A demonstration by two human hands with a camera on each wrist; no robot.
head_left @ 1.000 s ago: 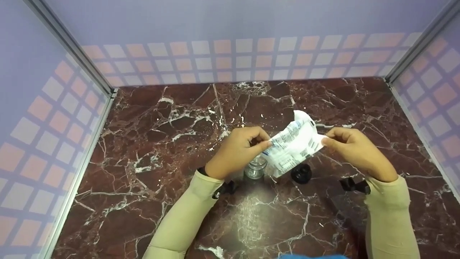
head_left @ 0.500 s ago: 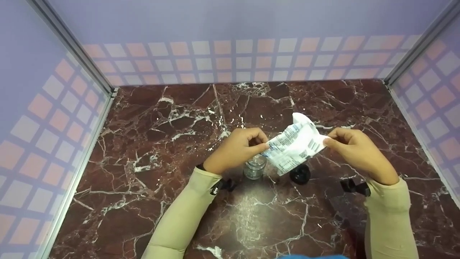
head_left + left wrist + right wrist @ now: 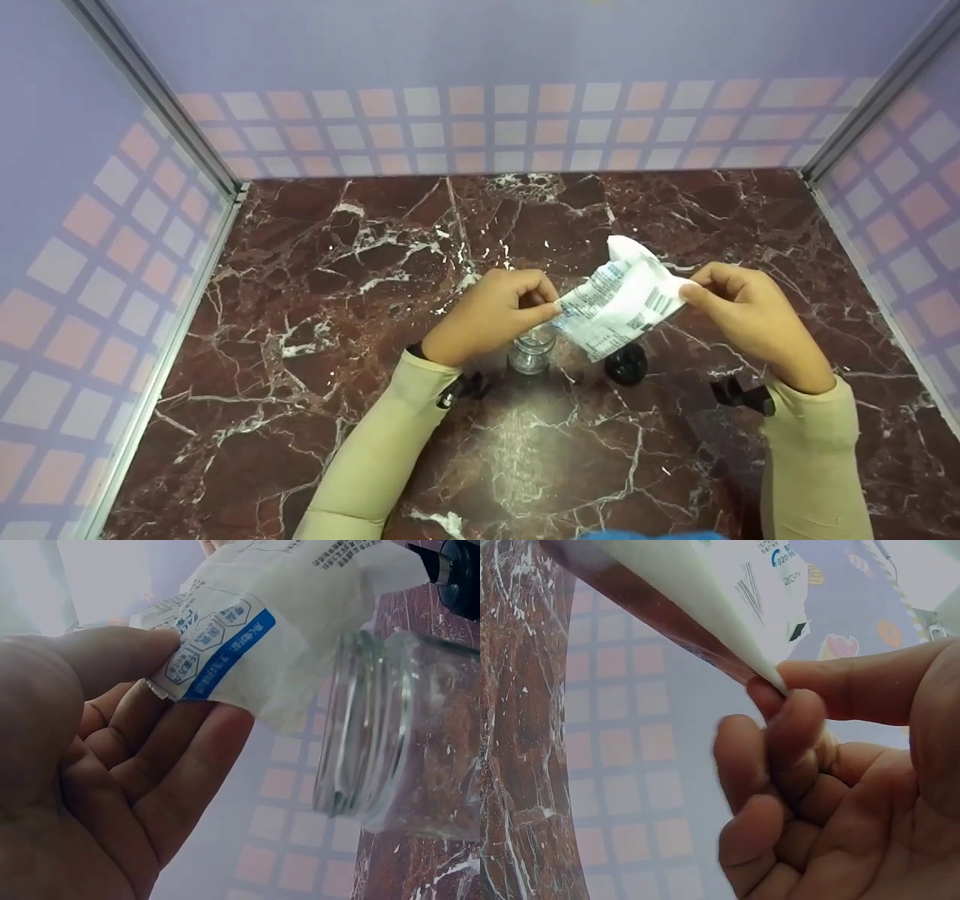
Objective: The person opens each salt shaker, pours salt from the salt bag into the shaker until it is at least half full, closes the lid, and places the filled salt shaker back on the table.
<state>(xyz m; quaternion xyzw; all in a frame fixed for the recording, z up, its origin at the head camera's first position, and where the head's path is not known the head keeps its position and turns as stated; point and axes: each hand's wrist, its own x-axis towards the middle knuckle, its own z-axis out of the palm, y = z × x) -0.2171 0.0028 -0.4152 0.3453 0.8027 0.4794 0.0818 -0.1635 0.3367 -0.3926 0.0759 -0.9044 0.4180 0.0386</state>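
A white plastic packet [image 3: 619, 304] with printed text, a barcode and a blue band hangs between both hands. My left hand [image 3: 491, 315] pinches its left edge between thumb and fingers; the left wrist view shows the thumb pressing on the printed corner of the packet [image 3: 225, 652]. With thumb and forefinger, my right hand [image 3: 750, 319] pinches the opposite corner, the other fingers curled beneath. Just below the packet stands a glass jar [image 3: 531, 354], its threaded mouth bare; the left hand partly covers it in the head view. A round black lid-like piece [image 3: 626, 365] lies right of the jar.
The brown marbled table [image 3: 337, 420] carries small white flecks [image 3: 504, 251] scattered beyond the hands. Purple panels with pink and white squares [image 3: 510, 112] enclose the back and both sides. Black wrist mounts [image 3: 739, 391] stick inward from the sleeves.
Both hands keep their pinch on the packet. It has shifted very slightly, its lower edge lifting a little, and the right hand has moved marginally to the right.
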